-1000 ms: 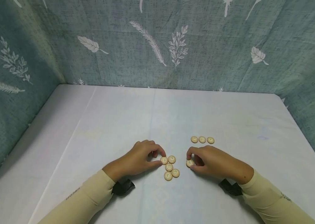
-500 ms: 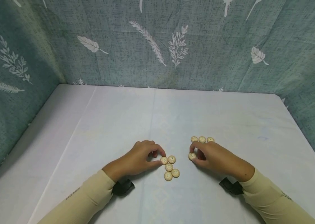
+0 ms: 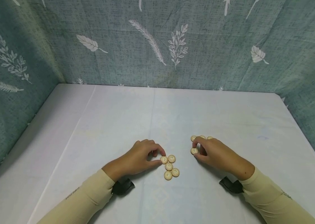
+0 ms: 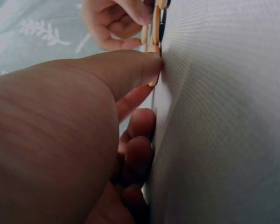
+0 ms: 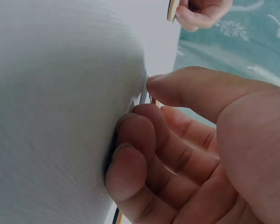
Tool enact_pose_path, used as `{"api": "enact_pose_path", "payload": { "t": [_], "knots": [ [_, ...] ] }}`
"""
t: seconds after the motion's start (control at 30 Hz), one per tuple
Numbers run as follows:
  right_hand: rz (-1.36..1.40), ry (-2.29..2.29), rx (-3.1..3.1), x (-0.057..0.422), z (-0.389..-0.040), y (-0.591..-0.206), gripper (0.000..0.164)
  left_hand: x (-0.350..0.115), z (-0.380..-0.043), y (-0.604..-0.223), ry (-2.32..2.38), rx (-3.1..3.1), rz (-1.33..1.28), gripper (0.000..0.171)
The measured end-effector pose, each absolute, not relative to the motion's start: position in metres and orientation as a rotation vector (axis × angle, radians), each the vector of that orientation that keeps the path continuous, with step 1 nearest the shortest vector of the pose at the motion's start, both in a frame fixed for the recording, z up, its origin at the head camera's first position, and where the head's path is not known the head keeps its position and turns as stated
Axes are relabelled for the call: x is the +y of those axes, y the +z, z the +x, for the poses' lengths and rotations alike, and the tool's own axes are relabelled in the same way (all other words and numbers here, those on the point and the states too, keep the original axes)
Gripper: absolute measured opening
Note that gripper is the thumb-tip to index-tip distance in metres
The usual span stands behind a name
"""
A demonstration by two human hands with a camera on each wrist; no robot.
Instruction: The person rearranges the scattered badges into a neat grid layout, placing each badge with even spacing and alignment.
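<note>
My left hand (image 3: pixel 139 158) pinches a round, pale wooden button (image 3: pixel 164 160) between thumb and forefinger, at the left end of a small cluster. Touching or close beside it lie several more buttons, with one at the upper right (image 3: pixel 171 159) and one at the lower right (image 3: pixel 175 172). To the right, my right hand (image 3: pixel 216 155) pinches another button (image 3: pixel 194 151) by its edges, low over the white cloth. Just beyond that hand, a row of 3 buttons (image 3: pixel 193 138) is partly covered by its fingers. The right wrist view mostly hides the pinched button behind the thumb (image 5: pixel 177 88).
A white cloth (image 3: pixel 112 118) covers the table. Green leaf-patterned fabric (image 3: pixel 157 43) rises at the back and both sides. Each wrist carries a black camera strap, as on the left wrist (image 3: pixel 123 187).
My right hand has moved away from me and slightly right with its button, toward the row of 3, and now partly covers that row. The left hand keeps its place on its button.
</note>
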State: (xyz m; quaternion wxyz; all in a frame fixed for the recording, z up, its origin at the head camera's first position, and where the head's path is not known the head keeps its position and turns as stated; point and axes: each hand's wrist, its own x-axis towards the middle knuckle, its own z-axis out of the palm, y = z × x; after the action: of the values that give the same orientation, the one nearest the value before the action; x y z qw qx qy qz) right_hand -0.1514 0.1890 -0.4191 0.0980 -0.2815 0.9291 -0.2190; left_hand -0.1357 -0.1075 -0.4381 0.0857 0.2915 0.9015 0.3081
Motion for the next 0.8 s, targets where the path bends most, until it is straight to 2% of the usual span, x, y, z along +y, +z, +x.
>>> {"api": "enact_pose_path", "payload": {
  "t": [0.8],
  "knots": [
    [-0.747,-0.721,2.745,0.1905,-0.1561,-0.4235,0.018,-0.1082,-0.1371,-0.4394,0.927,2.683,0.869,0.018]
  ]
}}
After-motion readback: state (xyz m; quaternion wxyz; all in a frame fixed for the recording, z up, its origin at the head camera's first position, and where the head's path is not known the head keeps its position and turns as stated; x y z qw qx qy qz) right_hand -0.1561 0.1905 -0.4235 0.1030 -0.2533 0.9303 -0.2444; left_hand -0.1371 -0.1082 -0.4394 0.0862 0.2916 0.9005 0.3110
